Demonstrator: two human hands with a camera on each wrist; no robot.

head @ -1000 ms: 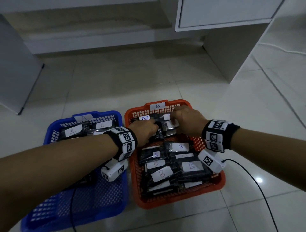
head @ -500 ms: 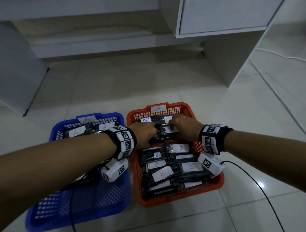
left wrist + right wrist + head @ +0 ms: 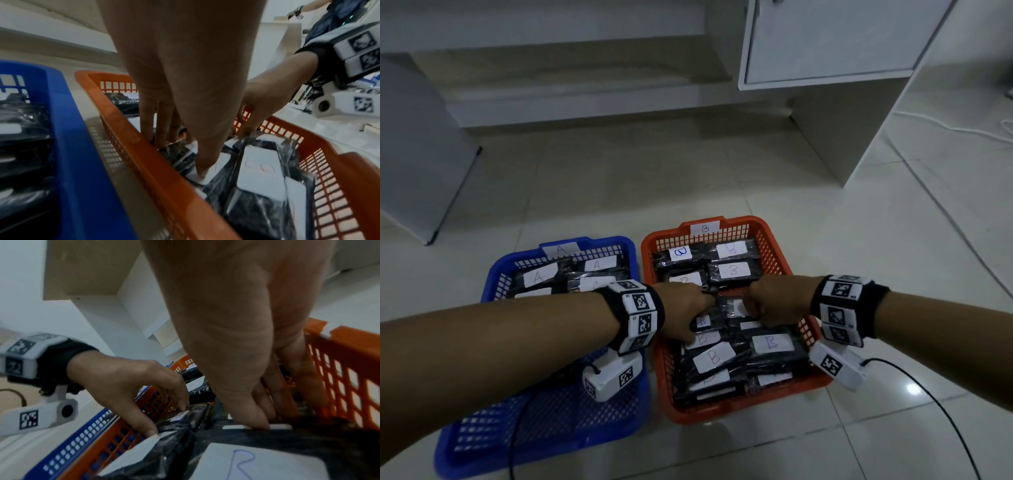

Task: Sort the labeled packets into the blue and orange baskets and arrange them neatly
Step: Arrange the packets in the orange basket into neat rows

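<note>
The orange basket (image 3: 743, 236), tagged B, is packed with black packets bearing white B labels (image 3: 770, 344). To its left the blue basket (image 3: 551, 421), tagged A, holds A packets (image 3: 537, 277) at its far end. Both hands are down in the middle of the orange basket. My left hand (image 3: 688, 308) pinches a B packet: its fingers dip between packets and its thumb presses a white label (image 3: 205, 177). My right hand (image 3: 767, 303) grips another B packet (image 3: 736, 308), thumb on the label edge (image 3: 277, 426) and fingers behind it.
A white cabinet (image 3: 825, 41) with a side panel (image 3: 842, 130) stands at the back right, a grey panel (image 3: 414, 154) at the left. A white cable (image 3: 945, 126) and a black cable (image 3: 928, 404) lie on the tiled floor. The blue basket's near half is bare mesh.
Both hands have drawn back from the far row of the orange basket to its middle. The far B packets now lie uncovered.
</note>
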